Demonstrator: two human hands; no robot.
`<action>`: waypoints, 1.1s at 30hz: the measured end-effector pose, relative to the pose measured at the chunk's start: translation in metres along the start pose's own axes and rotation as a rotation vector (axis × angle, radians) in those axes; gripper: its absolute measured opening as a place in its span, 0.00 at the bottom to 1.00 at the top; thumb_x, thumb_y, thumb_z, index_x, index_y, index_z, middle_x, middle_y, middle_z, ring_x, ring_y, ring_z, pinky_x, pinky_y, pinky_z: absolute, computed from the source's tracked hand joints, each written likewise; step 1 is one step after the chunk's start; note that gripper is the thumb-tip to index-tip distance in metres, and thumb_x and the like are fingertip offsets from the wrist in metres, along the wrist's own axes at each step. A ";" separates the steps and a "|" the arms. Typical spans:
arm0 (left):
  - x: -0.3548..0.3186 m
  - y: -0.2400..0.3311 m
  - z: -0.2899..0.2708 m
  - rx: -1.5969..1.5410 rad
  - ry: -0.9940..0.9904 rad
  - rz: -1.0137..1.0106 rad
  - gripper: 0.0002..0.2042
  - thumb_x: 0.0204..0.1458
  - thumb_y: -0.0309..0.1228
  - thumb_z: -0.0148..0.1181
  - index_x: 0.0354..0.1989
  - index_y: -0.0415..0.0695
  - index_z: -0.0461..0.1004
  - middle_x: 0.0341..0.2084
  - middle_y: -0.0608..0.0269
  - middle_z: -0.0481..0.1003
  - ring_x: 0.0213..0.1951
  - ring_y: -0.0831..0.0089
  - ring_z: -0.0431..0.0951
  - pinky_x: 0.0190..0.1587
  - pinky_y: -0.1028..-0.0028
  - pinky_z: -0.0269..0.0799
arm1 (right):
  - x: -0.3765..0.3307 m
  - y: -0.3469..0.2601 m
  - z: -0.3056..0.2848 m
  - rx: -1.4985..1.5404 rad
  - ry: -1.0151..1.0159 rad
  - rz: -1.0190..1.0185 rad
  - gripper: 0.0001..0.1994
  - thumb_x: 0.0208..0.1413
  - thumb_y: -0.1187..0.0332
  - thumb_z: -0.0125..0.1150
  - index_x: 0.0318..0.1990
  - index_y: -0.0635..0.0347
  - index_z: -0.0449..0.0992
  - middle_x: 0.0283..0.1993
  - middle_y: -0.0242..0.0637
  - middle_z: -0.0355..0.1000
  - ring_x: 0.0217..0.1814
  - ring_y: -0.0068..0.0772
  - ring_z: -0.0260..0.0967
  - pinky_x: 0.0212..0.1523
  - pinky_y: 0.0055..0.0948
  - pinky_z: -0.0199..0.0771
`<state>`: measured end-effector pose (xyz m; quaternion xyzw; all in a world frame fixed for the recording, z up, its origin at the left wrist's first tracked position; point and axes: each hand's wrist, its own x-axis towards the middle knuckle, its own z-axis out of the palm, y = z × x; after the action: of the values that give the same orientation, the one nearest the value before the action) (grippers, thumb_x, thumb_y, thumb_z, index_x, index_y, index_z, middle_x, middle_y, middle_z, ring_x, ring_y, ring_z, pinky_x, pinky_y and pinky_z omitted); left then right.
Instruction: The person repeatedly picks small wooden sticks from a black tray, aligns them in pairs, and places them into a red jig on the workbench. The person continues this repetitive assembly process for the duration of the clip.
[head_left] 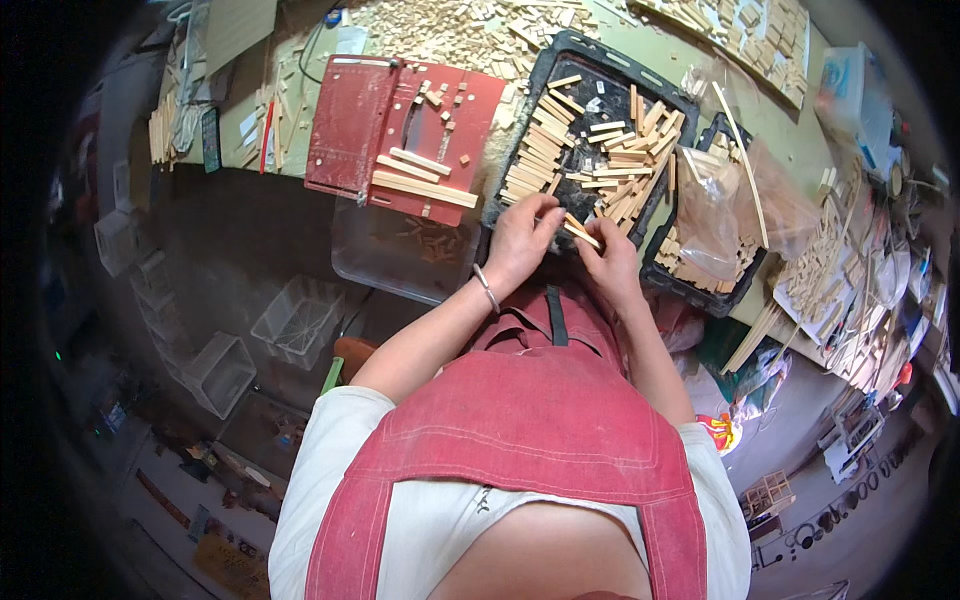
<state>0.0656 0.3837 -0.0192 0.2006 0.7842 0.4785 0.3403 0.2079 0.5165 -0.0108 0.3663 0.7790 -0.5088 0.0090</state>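
Observation:
At the near edge of a black plastic tray (690,95), both my hands are closed around short wooden strips (581,231). The strips slant between them, and how many there are I cannot tell. My left hand (522,238) pinches near their upper left end, its fingers bent. My right hand (612,262) grips the lower right end with thumb and fingers. Inside the tray lie many loose wooden sticks (625,155), a row of them along its left side and a heap on the right.
Left of the tray is a red machine table (340,130) bearing long wooden strips (425,187) and small offcuts. A clear bin (400,255) sits below it. To the right, a smaller black crate (735,297) holds wood pieces and plastic bags (705,215). Wood blocks (450,35) cover the bench behind.

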 end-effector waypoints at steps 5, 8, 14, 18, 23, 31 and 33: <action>0.027 0.003 0.003 0.596 -0.023 0.093 0.09 0.60 0.35 0.67 0.42 0.44 0.79 0.35 0.50 0.83 0.37 0.49 0.85 0.39 0.55 0.80 | 0.014 0.030 0.028 -0.188 0.070 -0.096 0.11 0.61 0.68 0.72 0.47 0.59 0.79 0.39 0.45 0.79 0.38 0.48 0.79 0.39 0.40 0.79; 0.033 -0.001 0.010 0.698 -0.038 0.078 0.10 0.59 0.36 0.69 0.38 0.45 0.76 0.28 0.52 0.81 0.32 0.49 0.84 0.34 0.52 0.78 | 0.015 0.034 0.029 -0.267 0.062 -0.180 0.12 0.60 0.66 0.73 0.47 0.57 0.80 0.42 0.44 0.78 0.41 0.51 0.79 0.40 0.42 0.80; 0.038 -0.010 0.013 0.763 -0.031 0.093 0.10 0.59 0.36 0.68 0.36 0.45 0.74 0.25 0.51 0.81 0.30 0.47 0.84 0.32 0.50 0.78 | 0.009 0.032 0.011 -0.321 0.078 -0.227 0.12 0.60 0.67 0.71 0.49 0.55 0.80 0.43 0.43 0.73 0.41 0.52 0.78 0.39 0.46 0.80; 0.041 -0.011 0.017 0.809 -0.060 0.066 0.07 0.60 0.34 0.65 0.36 0.46 0.75 0.25 0.51 0.81 0.30 0.47 0.84 0.32 0.51 0.78 | 0.002 0.045 0.016 -0.323 0.083 -0.191 0.09 0.61 0.71 0.70 0.48 0.55 0.83 0.43 0.41 0.75 0.43 0.50 0.79 0.42 0.42 0.81; 0.045 -0.004 0.019 0.750 -0.107 0.204 0.04 0.59 0.31 0.63 0.36 0.47 0.75 0.26 0.55 0.81 0.30 0.49 0.84 0.32 0.51 0.78 | 0.002 0.041 0.023 -0.302 0.113 -0.269 0.07 0.59 0.74 0.68 0.45 0.56 0.82 0.42 0.41 0.74 0.43 0.50 0.78 0.41 0.45 0.80; 0.033 -0.001 0.007 0.660 -0.208 0.258 0.12 0.56 0.32 0.68 0.48 0.47 0.77 0.37 0.54 0.81 0.38 0.50 0.84 0.36 0.53 0.80 | -0.003 0.038 0.021 -0.301 0.201 -0.264 0.08 0.58 0.74 0.70 0.45 0.59 0.82 0.41 0.42 0.75 0.42 0.51 0.78 0.41 0.43 0.79; 0.024 -0.003 0.007 0.637 -0.216 0.238 0.15 0.55 0.31 0.69 0.50 0.47 0.76 0.39 0.54 0.81 0.39 0.49 0.84 0.37 0.53 0.80 | -0.006 0.046 0.024 -0.336 0.190 -0.244 0.08 0.59 0.74 0.70 0.45 0.59 0.81 0.40 0.43 0.76 0.43 0.51 0.78 0.42 0.44 0.79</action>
<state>0.0544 0.4018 -0.0322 0.4360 0.8247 0.2226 0.2832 0.2300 0.5040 -0.0559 0.3088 0.8886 -0.3327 -0.0653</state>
